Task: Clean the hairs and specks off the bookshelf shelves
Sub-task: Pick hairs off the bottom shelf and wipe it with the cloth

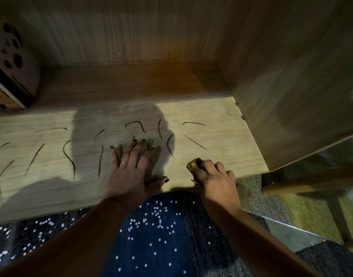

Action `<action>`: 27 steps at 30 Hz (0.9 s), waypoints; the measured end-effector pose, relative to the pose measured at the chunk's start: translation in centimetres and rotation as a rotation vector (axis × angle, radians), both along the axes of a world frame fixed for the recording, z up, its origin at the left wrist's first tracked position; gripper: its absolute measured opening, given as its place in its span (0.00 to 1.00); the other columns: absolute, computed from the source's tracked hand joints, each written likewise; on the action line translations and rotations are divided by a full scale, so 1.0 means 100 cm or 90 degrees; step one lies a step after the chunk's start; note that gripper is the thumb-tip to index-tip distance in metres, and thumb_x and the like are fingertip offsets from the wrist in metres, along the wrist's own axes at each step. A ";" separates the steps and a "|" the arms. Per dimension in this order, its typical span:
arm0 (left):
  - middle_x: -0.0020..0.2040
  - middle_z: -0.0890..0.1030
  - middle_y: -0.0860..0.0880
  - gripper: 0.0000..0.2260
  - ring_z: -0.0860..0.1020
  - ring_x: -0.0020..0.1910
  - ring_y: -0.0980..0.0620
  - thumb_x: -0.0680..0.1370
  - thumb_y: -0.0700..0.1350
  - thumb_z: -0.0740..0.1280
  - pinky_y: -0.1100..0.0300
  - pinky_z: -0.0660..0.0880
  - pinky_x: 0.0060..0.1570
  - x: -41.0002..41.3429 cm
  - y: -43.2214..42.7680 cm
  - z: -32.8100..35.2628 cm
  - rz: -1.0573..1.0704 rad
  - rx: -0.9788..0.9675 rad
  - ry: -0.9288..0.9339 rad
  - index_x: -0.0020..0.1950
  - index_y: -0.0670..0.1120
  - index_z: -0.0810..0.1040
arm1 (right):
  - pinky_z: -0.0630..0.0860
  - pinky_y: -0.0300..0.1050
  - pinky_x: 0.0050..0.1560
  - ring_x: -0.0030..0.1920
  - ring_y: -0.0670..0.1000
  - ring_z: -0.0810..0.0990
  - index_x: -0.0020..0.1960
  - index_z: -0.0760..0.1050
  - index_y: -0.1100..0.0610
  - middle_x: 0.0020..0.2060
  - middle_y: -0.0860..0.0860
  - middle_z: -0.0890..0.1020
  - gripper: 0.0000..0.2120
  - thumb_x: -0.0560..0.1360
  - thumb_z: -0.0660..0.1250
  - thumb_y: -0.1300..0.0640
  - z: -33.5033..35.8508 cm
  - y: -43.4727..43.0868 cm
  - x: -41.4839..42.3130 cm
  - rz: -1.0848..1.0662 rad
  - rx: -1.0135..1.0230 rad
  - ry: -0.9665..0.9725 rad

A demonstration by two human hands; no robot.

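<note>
A light wooden shelf (221, 116) fills the middle of the view, with several dark curved hairs (69, 156) strewn across it, from the left edge to near the right wall. My left hand (131, 166) lies flat on the shelf with fingers spread, fingertips touching hairs near the middle. To its right my right hand (213, 176) sits at the shelf's front edge, its fingers curled round a small brownish wad (192, 163); I cannot tell what the wad is.
The shelf's side wall (291, 86) rises at the right and its back panel (121, 33) behind. A box with dark holes (13, 62) stands in the back left corner. Below the front edge lies dark blue cloth with white dots (161, 236) and carpet (255, 194).
</note>
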State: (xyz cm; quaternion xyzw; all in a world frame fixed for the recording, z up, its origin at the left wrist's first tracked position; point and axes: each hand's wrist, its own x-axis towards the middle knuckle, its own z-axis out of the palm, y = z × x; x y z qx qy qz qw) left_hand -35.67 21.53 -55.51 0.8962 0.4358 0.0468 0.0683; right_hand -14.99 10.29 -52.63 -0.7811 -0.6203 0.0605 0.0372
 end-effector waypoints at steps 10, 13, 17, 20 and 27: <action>0.74 0.64 0.40 0.47 0.59 0.74 0.40 0.71 0.78 0.48 0.30 0.50 0.72 0.000 0.000 0.001 -0.003 -0.002 0.013 0.77 0.44 0.60 | 0.66 0.52 0.52 0.58 0.53 0.66 0.73 0.64 0.48 0.62 0.47 0.69 0.28 0.74 0.59 0.61 0.004 0.017 -0.001 0.024 -0.014 0.014; 0.74 0.64 0.40 0.45 0.60 0.74 0.39 0.72 0.76 0.51 0.29 0.52 0.71 0.001 0.000 0.000 -0.007 -0.004 0.009 0.76 0.45 0.59 | 0.68 0.52 0.51 0.56 0.52 0.68 0.74 0.63 0.46 0.61 0.45 0.70 0.32 0.71 0.52 0.63 0.001 -0.010 0.004 0.020 -0.027 0.019; 0.75 0.61 0.42 0.44 0.57 0.75 0.40 0.72 0.77 0.48 0.32 0.48 0.73 0.000 0.000 0.000 0.001 -0.015 0.012 0.77 0.47 0.60 | 0.72 0.52 0.42 0.49 0.52 0.71 0.68 0.72 0.48 0.54 0.46 0.76 0.31 0.67 0.55 0.64 -0.001 -0.020 0.008 0.018 -0.010 -0.022; 0.75 0.62 0.41 0.43 0.58 0.75 0.39 0.73 0.76 0.49 0.31 0.50 0.73 0.000 0.000 -0.001 0.004 -0.006 -0.003 0.78 0.48 0.58 | 0.70 0.53 0.47 0.52 0.53 0.70 0.69 0.70 0.48 0.57 0.46 0.74 0.29 0.70 0.58 0.64 0.001 -0.006 0.006 0.029 -0.014 -0.001; 0.73 0.65 0.39 0.46 0.58 0.73 0.41 0.70 0.77 0.53 0.30 0.52 0.71 0.001 -0.001 0.000 0.002 0.005 -0.013 0.77 0.45 0.61 | 0.67 0.55 0.54 0.59 0.55 0.67 0.70 0.68 0.51 0.61 0.49 0.68 0.21 0.77 0.58 0.60 0.006 0.046 -0.004 0.011 0.000 0.015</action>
